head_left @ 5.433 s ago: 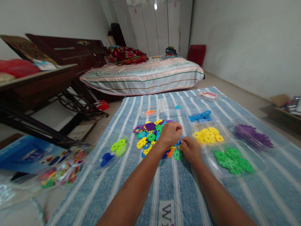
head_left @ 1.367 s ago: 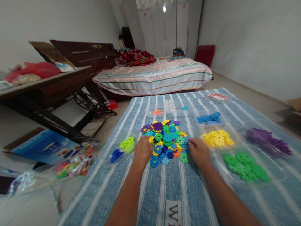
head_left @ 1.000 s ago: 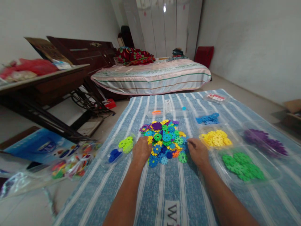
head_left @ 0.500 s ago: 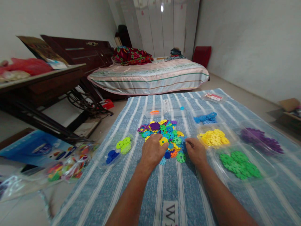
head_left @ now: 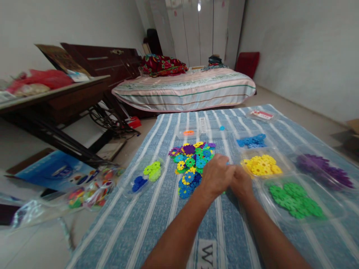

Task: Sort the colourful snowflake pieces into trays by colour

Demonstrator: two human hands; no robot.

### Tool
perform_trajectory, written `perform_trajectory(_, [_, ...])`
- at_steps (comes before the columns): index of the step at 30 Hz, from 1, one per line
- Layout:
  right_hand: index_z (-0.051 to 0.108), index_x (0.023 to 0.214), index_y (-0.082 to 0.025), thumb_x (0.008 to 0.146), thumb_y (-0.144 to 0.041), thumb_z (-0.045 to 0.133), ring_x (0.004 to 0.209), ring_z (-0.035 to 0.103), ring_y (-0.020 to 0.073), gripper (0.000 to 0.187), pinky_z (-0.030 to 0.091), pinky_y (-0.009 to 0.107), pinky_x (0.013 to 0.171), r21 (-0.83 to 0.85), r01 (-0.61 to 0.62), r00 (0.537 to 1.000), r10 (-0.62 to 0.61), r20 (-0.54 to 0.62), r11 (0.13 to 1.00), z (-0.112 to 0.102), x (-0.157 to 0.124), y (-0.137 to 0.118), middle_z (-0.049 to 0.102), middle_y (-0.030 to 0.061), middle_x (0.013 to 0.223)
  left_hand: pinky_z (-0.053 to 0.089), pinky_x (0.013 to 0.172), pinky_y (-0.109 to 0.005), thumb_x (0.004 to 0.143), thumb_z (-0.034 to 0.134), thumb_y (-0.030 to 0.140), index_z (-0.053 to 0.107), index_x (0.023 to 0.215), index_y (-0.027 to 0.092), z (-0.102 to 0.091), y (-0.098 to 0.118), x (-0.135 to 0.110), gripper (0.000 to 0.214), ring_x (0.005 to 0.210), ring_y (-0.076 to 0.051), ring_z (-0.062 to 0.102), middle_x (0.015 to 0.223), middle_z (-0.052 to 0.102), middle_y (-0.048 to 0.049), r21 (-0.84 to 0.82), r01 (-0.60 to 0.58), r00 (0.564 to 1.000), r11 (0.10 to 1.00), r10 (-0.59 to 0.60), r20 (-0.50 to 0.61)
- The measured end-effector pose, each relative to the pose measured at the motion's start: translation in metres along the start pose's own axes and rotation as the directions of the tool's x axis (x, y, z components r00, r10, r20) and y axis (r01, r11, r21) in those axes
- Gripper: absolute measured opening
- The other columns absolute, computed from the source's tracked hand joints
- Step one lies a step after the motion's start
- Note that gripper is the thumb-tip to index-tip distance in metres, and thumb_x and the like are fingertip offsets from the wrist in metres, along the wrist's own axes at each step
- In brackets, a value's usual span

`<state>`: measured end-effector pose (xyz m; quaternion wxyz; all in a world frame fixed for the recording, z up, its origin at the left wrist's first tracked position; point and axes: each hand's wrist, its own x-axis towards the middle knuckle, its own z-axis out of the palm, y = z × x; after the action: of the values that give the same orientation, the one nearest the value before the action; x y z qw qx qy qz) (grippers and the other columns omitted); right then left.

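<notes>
A heap of mixed coloured snowflake discs (head_left: pixel 190 160) lies on a blue striped mat (head_left: pixel 168 209). My left hand (head_left: pixel 217 175) has its fingers curled over the heap's right edge, and it touches my right hand (head_left: pixel 242 184). My right hand is closed too, and the left one partly hides it. What either hand holds is hidden. Clear trays to the right hold sorted blue discs (head_left: pixel 251 141), yellow discs (head_left: pixel 262 165), green discs (head_left: pixel 295 198) and purple discs (head_left: pixel 325 170). A tray to the left holds lime and dark blue discs (head_left: pixel 147 175).
A clear bag of mixed discs (head_left: pixel 86 190) and a blue box (head_left: pixel 53 173) lie on the floor at left. A dark wooden table (head_left: pixel 50 104) stands further left. Behind the mat is a striped mattress (head_left: pixel 185 89). Small clear lids (head_left: pixel 262 115) sit at the mat's far end.
My left hand has moved right across the heap and now meets my right hand at the heap's right edge. The view has shifted slightly.
</notes>
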<state>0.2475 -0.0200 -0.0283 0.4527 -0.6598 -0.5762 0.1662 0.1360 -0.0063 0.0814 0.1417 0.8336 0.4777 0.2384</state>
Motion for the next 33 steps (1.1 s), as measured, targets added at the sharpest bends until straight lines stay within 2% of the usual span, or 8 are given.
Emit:
perform_trajectory(2, [0.064, 0.086, -0.018, 0.078, -0.033, 0.043, 0.08, 0.057, 0.0189, 0.028, 0.043, 0.032, 0.075, -0.001, 0.012, 1.0, -0.012, 0.01, 1.0, -0.002, 0.0, -0.002, 0.064, 0.0049, 0.083, 0.045, 0.072, -0.026, 0.079, 0.05, 0.025, 0.061, 0.083, 0.017, -0.008, -0.027, -0.015, 0.015, 0.076, -0.015, 0.056, 0.082, 0.062, -0.0043, 0.033, 0.109, 0.992, 0.993, -0.107, -0.065])
perform_trajectory(6, [0.066, 0.088, -0.018, 0.077, -0.031, 0.042, 0.081, 0.058, 0.019, 0.029, 0.044, 0.033, 0.076, -0.056, 0.011, 1.0, -0.011, 0.01, 0.998, -0.001, 0.002, -0.002, 0.065, 0.0055, 0.085, 0.041, 0.069, -0.025, 0.078, 0.05, 0.025, 0.061, 0.073, 0.017, -0.025, -0.08, -0.041, 0.014, 0.071, -0.013, 0.056, 0.076, 0.062, -0.0024, 0.073, 0.319, 0.94, 0.945, -0.306, -0.149])
perform_trajectory(8, [0.066, 0.087, -0.018, 0.077, -0.031, 0.042, 0.081, 0.058, 0.0191, 0.029, 0.044, 0.033, 0.076, -0.064, 0.018, 1.0, -0.018, 0.002, 0.998, -0.001, 0.002, -0.001, 0.065, 0.0057, 0.085, 0.041, 0.067, -0.024, 0.077, 0.05, 0.024, 0.061, 0.072, 0.017, -0.03, -0.1, -0.052, 0.015, 0.069, -0.013, 0.055, 0.075, 0.062, -0.0019, 0.081, 0.399, 0.909, 0.913, -0.383, -0.163])
perform_trajectory(11, [0.066, 0.086, -0.018, 0.077, -0.032, 0.042, 0.081, 0.058, 0.0192, 0.029, 0.044, 0.034, 0.077, -0.056, 0.024, 1.0, -0.025, -0.016, 0.998, -0.001, 0.002, -0.002, 0.065, 0.0058, 0.085, 0.04, 0.066, -0.023, 0.077, 0.05, 0.026, 0.062, 0.074, 0.017, -0.031, -0.116, -0.062, 0.015, 0.069, -0.013, 0.055, 0.074, 0.063, -0.0014, 0.078, 0.458, 0.88, 0.886, -0.438, -0.185])
perform_trajectory(22, [0.066, 0.085, -0.019, 0.078, -0.033, 0.042, 0.08, 0.058, 0.019, 0.029, 0.044, 0.033, 0.075, -0.051, 0.043, 0.999, -0.044, -0.022, 0.998, -0.002, 0.0, -0.003, 0.065, 0.0056, 0.083, 0.041, 0.067, -0.024, 0.077, 0.049, 0.029, 0.061, 0.073, 0.017, -0.014, -0.123, -0.071, 0.018, 0.068, -0.012, 0.055, 0.073, 0.061, -0.0017, 0.029, 0.457, 0.857, 0.889, -0.431, -0.281])
perform_trajectory(29, [0.065, 0.086, -0.019, 0.078, -0.034, 0.043, 0.079, 0.057, 0.0188, 0.028, 0.043, 0.033, 0.076, -0.087, 0.06, 0.998, -0.062, -0.018, 0.994, -0.001, 0.0, -0.002, 0.064, 0.0058, 0.083, 0.042, 0.067, -0.023, 0.077, 0.049, 0.029, 0.062, 0.075, 0.017, -0.011, -0.126, -0.075, 0.018, 0.068, -0.012, 0.057, 0.075, 0.062, -0.0015, -0.01, 0.48, 0.841, 0.877, -0.463, -0.278])
perform_trajectory(33, [0.064, 0.085, -0.018, 0.078, -0.036, 0.045, 0.077, 0.055, 0.0185, 0.027, 0.043, 0.032, 0.074, -0.151, 0.083, 0.996, -0.079, 0.035, 0.985, -0.004, -0.002, -0.005, 0.063, 0.0052, 0.081, 0.041, 0.067, -0.023, 0.077, 0.049, 0.029, 0.062, 0.074, 0.017, -0.011, -0.125, -0.076, 0.017, 0.069, -0.012, 0.057, 0.076, 0.062, -0.0017, -0.028, 0.487, 0.839, 0.873, -0.476, -0.264])
